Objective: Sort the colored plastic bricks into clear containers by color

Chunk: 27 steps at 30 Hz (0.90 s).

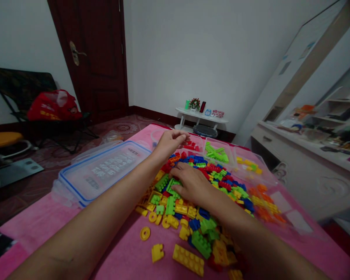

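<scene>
A heap of small plastic building bricks [204, 202] in red, blue, green, yellow and orange lies on a pink cloth [128, 256]. My left hand [170, 142] reaches to the far side of the heap, fingers curled down over a clear tray with red bricks [191, 146]; what it holds, if anything, is hidden. My right hand [191, 182] lies palm down on the heap, its fingers bent onto green bricks [170, 186]. Clear trays beyond hold green bricks [217, 152] and yellow bricks [247, 164]. An orange pile [262, 202] sits at the right.
A clear box lid with a blue rim [105, 171] lies left of the heap. A dark door [96, 58], a folding chair with a red bag [54, 105] and a yellow stool [2, 139] stand at the left. A white desk [309, 167] and a small white table [202, 115] stand behind.
</scene>
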Each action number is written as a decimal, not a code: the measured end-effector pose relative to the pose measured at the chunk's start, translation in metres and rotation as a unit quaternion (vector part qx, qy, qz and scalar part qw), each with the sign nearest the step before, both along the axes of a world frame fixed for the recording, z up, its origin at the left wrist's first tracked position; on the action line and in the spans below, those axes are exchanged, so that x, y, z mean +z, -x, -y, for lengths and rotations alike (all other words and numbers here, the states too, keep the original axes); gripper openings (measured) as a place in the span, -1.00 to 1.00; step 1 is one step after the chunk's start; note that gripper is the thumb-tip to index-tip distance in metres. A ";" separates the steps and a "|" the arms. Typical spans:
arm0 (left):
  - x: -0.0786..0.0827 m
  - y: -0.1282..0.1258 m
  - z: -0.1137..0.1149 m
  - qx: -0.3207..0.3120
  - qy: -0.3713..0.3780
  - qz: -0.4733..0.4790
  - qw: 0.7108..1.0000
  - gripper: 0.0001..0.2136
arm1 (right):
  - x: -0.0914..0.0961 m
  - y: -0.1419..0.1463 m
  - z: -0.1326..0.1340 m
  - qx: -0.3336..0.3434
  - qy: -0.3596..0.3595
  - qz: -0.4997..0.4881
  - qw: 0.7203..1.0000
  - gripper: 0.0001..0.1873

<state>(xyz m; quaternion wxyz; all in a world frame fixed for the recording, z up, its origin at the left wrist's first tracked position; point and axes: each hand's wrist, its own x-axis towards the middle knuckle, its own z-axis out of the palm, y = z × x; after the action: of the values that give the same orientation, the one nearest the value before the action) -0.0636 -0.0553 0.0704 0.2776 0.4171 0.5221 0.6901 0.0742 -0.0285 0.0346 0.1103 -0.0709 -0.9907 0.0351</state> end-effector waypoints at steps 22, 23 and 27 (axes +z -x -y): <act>-0.008 -0.072 0.035 -0.378 0.078 -0.578 0.719 -0.70 | 0.035 -0.091 -0.077 -0.192 0.248 -0.174 0.933 -0.75; -0.010 -0.074 0.035 -0.364 0.086 -0.586 0.719 -0.75 | 0.035 -0.091 -0.076 -0.190 0.250 -0.177 0.933 -0.75; -0.014 -0.065 0.028 -0.278 0.105 -0.554 0.778 -0.86 | 0.032 -0.087 -0.074 -0.186 0.235 -0.169 0.939 -0.78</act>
<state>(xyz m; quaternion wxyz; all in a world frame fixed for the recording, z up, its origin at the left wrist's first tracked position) 0.0017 -0.0830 0.0566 0.1623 0.8224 0.5168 0.1737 0.1613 0.0456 0.0669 0.2609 -0.2709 -0.8900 0.2576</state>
